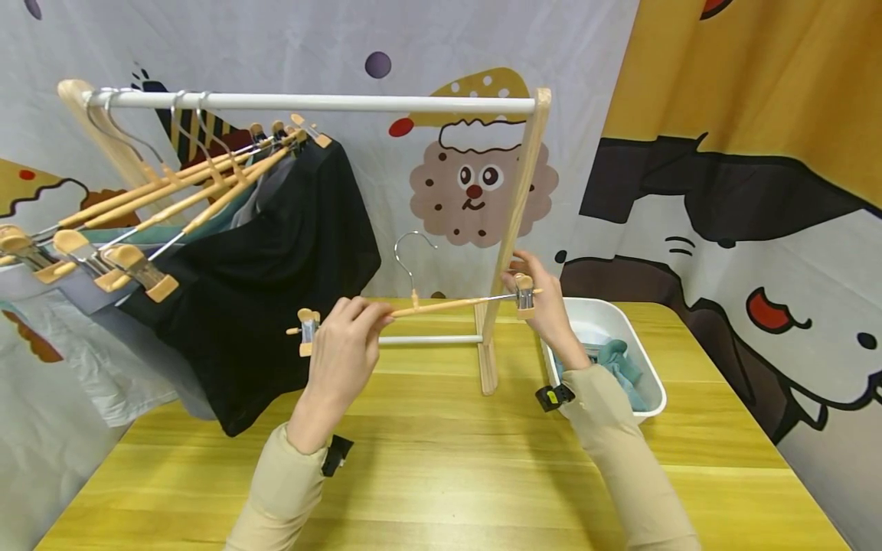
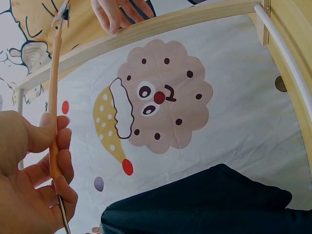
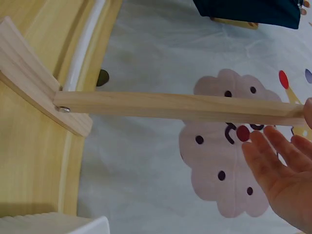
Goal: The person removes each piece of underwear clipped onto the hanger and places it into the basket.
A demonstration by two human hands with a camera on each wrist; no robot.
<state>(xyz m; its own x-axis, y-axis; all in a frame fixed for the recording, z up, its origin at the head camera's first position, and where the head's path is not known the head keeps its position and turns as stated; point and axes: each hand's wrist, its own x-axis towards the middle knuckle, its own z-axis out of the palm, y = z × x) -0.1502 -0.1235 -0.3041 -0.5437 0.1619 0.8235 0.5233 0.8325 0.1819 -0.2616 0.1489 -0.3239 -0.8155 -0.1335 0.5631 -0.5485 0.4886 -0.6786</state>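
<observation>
My left hand point(image 1: 344, 348) grips a wooden clip hanger point(image 1: 448, 305) left of its middle, with fingers and thumb wrapped round the bar in the left wrist view. The hanger lies roughly level over the table, metal hook point(image 1: 400, 256) upward, and bears no garment. A clip sits at either end. Behind the right clip point(image 1: 525, 297), my right hand point(image 1: 547, 306) is beside the rack's right wooden post point(image 1: 520, 191). In the right wrist view its fingers point(image 3: 287, 158) are loosely extended near that post, holding nothing.
From the left of the rack's white rail point(image 1: 344, 102) hang several clip hangers with garments, a black one point(image 1: 276, 252) nearest. A white basin point(image 1: 658, 394) with teal cloth point(image 1: 620, 363) stands on the wooden table point(image 1: 441, 474) at right.
</observation>
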